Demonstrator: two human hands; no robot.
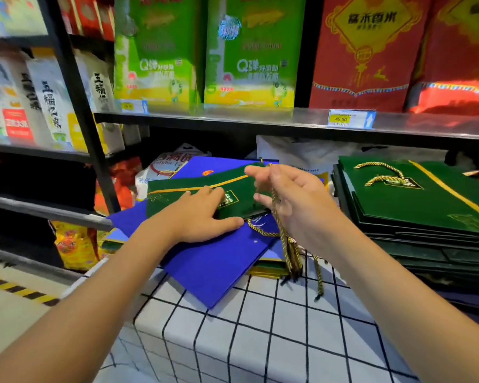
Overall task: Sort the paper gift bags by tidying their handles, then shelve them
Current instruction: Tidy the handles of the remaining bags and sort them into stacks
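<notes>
The left hand (pixel 205 214) lies flat on a green bag (pixel 202 194) atop blue bags (pixel 219 261) on the checked desk (pixel 260 335), the right hand's (pixel 293 200) fingers pinch its gold rope handle (pixel 284 239), and a green bag stack (pixel 415 205) sits just right.

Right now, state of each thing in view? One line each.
left hand: open, pressed flat on the green bag
right hand: holding the gold cord handle, raised
green bag: flat, lying on the blue bags
gold cord handle: pulled up, ends dangling over the counter edge
blue bags: flat, loosely piled, overhanging the counter
green bag stack: flat, neatly stacked, handles on top
</notes>
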